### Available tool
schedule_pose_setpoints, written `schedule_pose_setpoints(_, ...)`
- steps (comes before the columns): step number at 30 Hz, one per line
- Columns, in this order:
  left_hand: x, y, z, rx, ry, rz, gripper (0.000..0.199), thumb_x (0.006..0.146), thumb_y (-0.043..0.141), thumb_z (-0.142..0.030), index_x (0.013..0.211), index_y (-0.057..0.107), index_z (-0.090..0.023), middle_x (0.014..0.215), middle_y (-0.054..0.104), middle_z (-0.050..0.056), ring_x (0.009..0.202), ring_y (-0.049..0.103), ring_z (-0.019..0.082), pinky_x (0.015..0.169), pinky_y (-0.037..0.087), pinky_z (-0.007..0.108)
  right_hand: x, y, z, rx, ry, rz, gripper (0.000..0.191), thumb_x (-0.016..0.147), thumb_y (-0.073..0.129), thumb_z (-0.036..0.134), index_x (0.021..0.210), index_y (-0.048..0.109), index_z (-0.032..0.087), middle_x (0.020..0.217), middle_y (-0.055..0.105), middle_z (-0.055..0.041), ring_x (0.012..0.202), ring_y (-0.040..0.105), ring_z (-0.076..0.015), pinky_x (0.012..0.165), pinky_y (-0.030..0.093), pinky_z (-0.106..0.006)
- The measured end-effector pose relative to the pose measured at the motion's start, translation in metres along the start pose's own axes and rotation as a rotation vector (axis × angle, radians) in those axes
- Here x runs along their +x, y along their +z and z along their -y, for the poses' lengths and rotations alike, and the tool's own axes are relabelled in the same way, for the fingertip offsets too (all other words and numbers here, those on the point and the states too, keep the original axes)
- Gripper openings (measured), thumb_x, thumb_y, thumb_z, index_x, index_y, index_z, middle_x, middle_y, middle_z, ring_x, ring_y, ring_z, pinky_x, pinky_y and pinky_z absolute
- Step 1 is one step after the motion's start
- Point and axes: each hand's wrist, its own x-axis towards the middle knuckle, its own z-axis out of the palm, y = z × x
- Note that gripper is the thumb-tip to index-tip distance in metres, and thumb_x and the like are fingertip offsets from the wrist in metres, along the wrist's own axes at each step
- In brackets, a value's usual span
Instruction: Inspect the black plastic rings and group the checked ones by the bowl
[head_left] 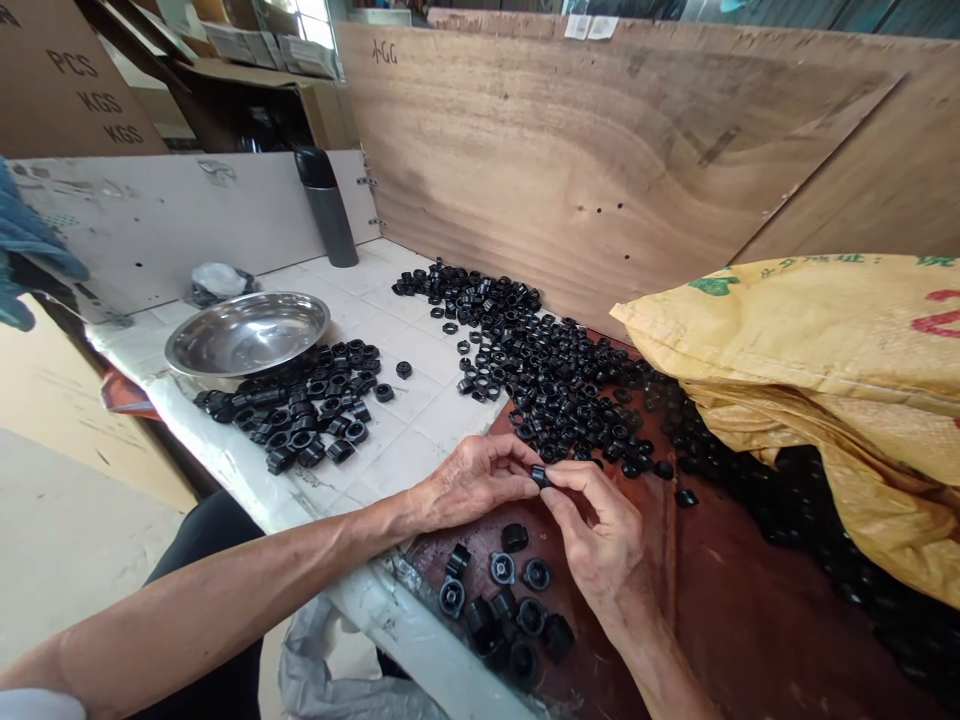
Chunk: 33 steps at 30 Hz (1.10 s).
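Black plastic fitting (538, 477) pinched between left hand (469, 482) and right hand (600, 550), grip seemingly tight.

A small black plastic fitting (538, 477) sits pinched in the grip (535, 480); matching fittings (502, 568) lie loose just below it.

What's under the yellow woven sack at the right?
The yellow woven plastic sack lies over a heap of small black plastic fittings, which spill out along its lower edge onto a dark reddish-brown board. Whatever lies deeper under it is covered.
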Motion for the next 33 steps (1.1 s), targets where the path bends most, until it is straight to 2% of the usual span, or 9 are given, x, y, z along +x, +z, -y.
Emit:
schedule_pose_setpoints(2, 0.001, -0.001, 0.0, -0.008, -0.031, -0.01, 0.034, 0.078, 0.083, -0.031, 0.105, 0.072, -0.012, 0.098, 0.076, 0.009, 0.088, 0.072, 0.02, 0.085, 0.057, 0.035, 0.0, 0.0, 0.0, 0.003, -0.043, -0.008, 0.011, 0.096, 0.061, 0.021, 0.094, 0.071, 0.023, 0.102, 0.074, -0.0045, 0.099, 0.07, -0.0194, 0.092, 0.055, -0.03)
schedule_pose_setpoints(5, 0.0, -0.001, -0.001, 0.01, 0.005, 0.014, 0.031, 0.082, 0.08, -0.031, 0.105, 0.072, -0.012, 0.101, 0.076, 0.01, 0.091, 0.073, 0.021, 0.088, 0.058, 0.036, 0.0, -0.001, -0.001, -0.001, 0.029, -0.02, 0.013, 0.095, 0.065, 0.024, 0.106, 0.071, 0.023, 0.102, 0.075, -0.0048, 0.095, 0.072, -0.0194, 0.088, 0.057, -0.03)
schedule_pose_setpoints(11, -0.002, -0.003, -0.001, 0.297, 0.263, 0.046, 0.023, 0.091, 0.071, -0.028, 0.11, 0.071, -0.014, 0.11, 0.074, 0.01, 0.1, 0.072, 0.022, 0.089, 0.059, 0.034, -0.005, 0.0, 0.002, -0.006, 0.229, -0.036, 0.036, 0.094, 0.064, 0.041, 0.123, 0.063, 0.02, 0.092, 0.075, -0.0048, 0.077, 0.073, -0.0191, 0.07, 0.06, -0.028)
schedule_pose_setpoints(16, -0.002, -0.006, 0.0, 0.387, 0.363, 0.059, 0.023, 0.094, 0.068, -0.027, 0.113, 0.07, -0.015, 0.11, 0.073, 0.01, 0.099, 0.071, 0.02, 0.088, 0.059, 0.033, -0.005, 0.0, 0.007, 0.004, 0.27, 0.039, 0.029, 0.096, 0.059, 0.045, 0.108, 0.068, 0.02, 0.083, 0.073, -0.0039, 0.071, 0.07, -0.0183, 0.067, 0.057, -0.027)
schedule_pose_setpoints(22, -0.001, -0.004, 0.0, 0.373, 0.342, 0.03, 0.021, 0.092, 0.069, -0.025, 0.11, 0.07, -0.015, 0.109, 0.073, 0.009, 0.099, 0.071, 0.02, 0.088, 0.058, 0.032, 0.003, -0.004, 0.017, 0.083, 0.427, 0.069, 0.03, 0.092, 0.063, 0.048, 0.088, 0.071, 0.02, 0.065, 0.069, -0.0009, 0.059, 0.067, -0.0179, 0.055, 0.054, -0.024)
schedule_pose_setpoints(25, -0.002, -0.002, -0.001, 0.336, 0.298, 0.016, 0.023, 0.09, 0.071, -0.027, 0.108, 0.071, -0.014, 0.108, 0.074, 0.01, 0.096, 0.071, 0.02, 0.086, 0.058, 0.032, 0.004, -0.005, 0.012, 0.035, 0.33, 0.048, 0.025, 0.092, 0.065, 0.044, 0.087, 0.074, 0.021, 0.071, 0.073, -0.0026, 0.066, 0.07, -0.0201, 0.063, 0.058, -0.027)
schedule_pose_setpoints(29, -0.001, -0.001, 0.001, 0.095, 0.064, 0.011, 0.026, 0.083, 0.078, -0.029, 0.103, 0.072, -0.013, 0.093, 0.075, 0.007, 0.081, 0.07, 0.017, 0.077, 0.056, 0.03, 0.003, -0.005, 0.001, -0.043, 0.007, 0.007, 0.013, 0.092, 0.067, 0.03, 0.095, 0.078, 0.024, 0.1, 0.077, -0.0063, 0.095, 0.073, -0.0236, 0.09, 0.059, -0.035)
schedule_pose_setpoints(31, -0.001, -0.002, 0.001, 0.011, -0.022, 0.008, 0.027, 0.079, 0.08, -0.026, 0.101, 0.072, -0.013, 0.086, 0.074, 0.004, 0.076, 0.069, 0.015, 0.077, 0.055, 0.029, 0.004, -0.006, 0.0, -0.048, -0.086, -0.001, 0.013, 0.093, 0.067, 0.026, 0.097, 0.079, 0.025, 0.103, 0.077, -0.0064, 0.096, 0.072, -0.0229, 0.092, 0.059, -0.036)
schedule_pose_setpoints(33, -0.001, -0.001, -0.001, -0.029, -0.037, 0.002, 0.027, 0.079, 0.081, -0.025, 0.102, 0.071, -0.013, 0.086, 0.073, 0.004, 0.077, 0.069, 0.015, 0.078, 0.054, 0.029, 0.005, -0.007, 0.003, -0.042, -0.088, 0.008, 0.014, 0.093, 0.067, 0.025, 0.099, 0.079, 0.024, 0.105, 0.076, -0.0069, 0.097, 0.073, -0.0224, 0.091, 0.06, -0.034)
